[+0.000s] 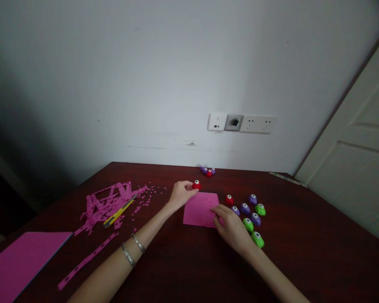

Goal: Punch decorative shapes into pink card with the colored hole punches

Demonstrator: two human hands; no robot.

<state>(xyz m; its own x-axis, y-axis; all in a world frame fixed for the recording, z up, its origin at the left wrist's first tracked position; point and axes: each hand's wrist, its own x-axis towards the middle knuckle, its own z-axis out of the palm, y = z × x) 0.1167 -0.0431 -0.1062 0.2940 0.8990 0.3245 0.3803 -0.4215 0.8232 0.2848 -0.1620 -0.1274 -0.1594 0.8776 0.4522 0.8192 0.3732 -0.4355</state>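
Note:
My left hand is closed on a small red craft punch with a white, eye-like top, just beyond the far edge of a pink paper square. Over the right side of that square, my right hand has its fingertips pinched together; what they hold, if anything, is too small to make out. Tiny pink bits lie on the square. To the right of my right hand sit more eye-topped punches: a red one, several purple ones and several green ones.
Pink paper scraps are heaped at left, with a yellow utility knife on them and punched-out bits scattered nearby. A punched strip and a pink sheet stack lie nearer. More punches stand by the wall, below sockets.

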